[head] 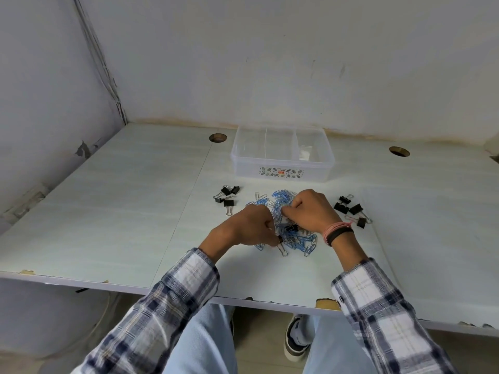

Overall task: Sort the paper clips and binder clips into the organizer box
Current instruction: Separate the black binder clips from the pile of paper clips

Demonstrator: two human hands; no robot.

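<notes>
A heap of blue paper clips (295, 240) lies mid-table, with a black binder clip (291, 228) in it. My left hand (249, 225) rests on the heap's left side, fingers pinched on a small black binder clip (280, 242) whose wire handle points toward me. My right hand (307, 211) is curled over the heap's upper part, fingertips closed among blue clips. Black binder clips lie in two groups, the left group (226, 195) and the right group (349, 207). The clear organizer box (282, 172) with inner dividers stands behind the heap, nothing visible inside.
The white table has cable holes at the back left (217, 137) and back right (399, 151). Its chipped front edge (328, 303) is close to my lap. Walls close in behind and on the left.
</notes>
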